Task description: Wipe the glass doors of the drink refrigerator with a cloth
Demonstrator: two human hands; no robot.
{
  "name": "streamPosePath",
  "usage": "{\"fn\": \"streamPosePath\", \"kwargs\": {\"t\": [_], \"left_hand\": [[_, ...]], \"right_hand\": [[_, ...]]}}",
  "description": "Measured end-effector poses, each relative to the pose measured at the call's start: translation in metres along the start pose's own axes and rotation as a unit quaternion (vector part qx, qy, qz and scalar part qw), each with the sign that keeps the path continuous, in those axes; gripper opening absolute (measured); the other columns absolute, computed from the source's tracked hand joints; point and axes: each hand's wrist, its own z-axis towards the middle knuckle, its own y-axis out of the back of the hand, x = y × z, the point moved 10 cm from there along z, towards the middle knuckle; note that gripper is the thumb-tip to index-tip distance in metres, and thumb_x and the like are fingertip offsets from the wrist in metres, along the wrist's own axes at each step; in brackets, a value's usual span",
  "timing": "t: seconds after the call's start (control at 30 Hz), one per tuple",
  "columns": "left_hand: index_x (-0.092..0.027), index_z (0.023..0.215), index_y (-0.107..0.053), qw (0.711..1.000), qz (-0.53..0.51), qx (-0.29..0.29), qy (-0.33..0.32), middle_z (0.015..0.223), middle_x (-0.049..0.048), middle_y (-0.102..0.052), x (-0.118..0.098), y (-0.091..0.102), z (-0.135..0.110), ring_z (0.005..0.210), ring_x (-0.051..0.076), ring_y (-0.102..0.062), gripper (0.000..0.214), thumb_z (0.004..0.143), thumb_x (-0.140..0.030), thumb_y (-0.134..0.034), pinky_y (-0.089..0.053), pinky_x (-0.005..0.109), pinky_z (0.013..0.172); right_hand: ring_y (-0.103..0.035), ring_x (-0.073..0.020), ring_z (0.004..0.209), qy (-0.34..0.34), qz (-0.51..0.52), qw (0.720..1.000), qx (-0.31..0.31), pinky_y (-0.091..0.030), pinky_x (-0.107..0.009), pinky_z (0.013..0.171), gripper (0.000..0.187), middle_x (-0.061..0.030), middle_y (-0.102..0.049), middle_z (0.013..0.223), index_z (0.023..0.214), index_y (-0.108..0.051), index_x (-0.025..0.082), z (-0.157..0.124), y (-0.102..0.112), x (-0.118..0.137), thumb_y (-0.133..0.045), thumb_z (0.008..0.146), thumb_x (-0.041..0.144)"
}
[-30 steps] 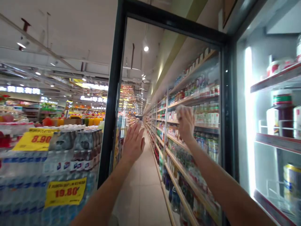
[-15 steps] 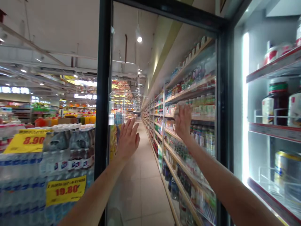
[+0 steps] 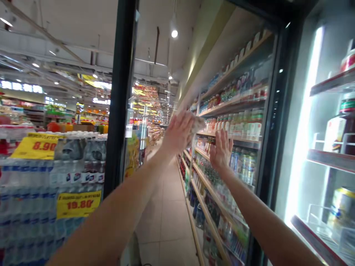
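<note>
A glass cooler door (image 3: 155,225) in a black frame (image 3: 119,92) stands open before me. My left hand (image 3: 177,136), blurred, holds a pale crumpled cloth (image 3: 197,125) up at the pane. Part of the cloth is covered by the fingers. My right hand (image 3: 221,150) is raised to the right of it, palm towards the glass and fingers stretched out, with nothing in it. Whether that palm touches the pane I cannot tell.
On the right is the lit cooler, with shelves (image 3: 330,159) holding a dark bottle (image 3: 340,129) and a yellow-topped can (image 3: 342,207). Stacked water bottles (image 3: 30,207) with yellow price signs (image 3: 79,204) stand left of the door. Through the glass show drink shelves (image 3: 233,138) and a tiled aisle (image 3: 174,221).
The cloth has passed from my right hand to my left. My left hand has moved right and slightly up; my right hand is a little lower and now open. The view has turned slightly.
</note>
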Motion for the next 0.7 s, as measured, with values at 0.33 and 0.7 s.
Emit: {"fn": "streamPosePath", "kwargs": {"t": [0.33,0.7], "left_hand": [[-0.017,0.139,-0.032,0.963,-0.037,0.138,-0.229,0.15,0.0053,-0.028,-0.077,-0.028,-0.116,0.141,0.021,-0.012,0.058,0.083,-0.026,-0.044,-0.017,0.038,0.116],[-0.017,0.138,-0.035,0.988,0.028,0.07,-0.137,0.144,0.0073,-0.039,-0.018,0.006,-0.166,0.14,0.021,-0.017,0.056,0.086,-0.031,-0.047,-0.019,0.039,0.115]], "right_hand": [[-0.023,-0.0227,0.14,0.012,-0.033,0.999,-0.002,-0.02,-0.049,0.11,0.049,-0.0111,-0.034,0.147,0.14,-0.033,0.023,-0.005,0.001,0.005,-0.028,0.092,0.032],[-0.023,-0.0218,0.14,0.008,-0.04,0.999,0.002,-0.019,-0.047,0.111,0.048,-0.0123,-0.035,0.146,0.137,-0.038,0.02,-0.005,-0.003,0.004,-0.029,0.091,0.032]]}}
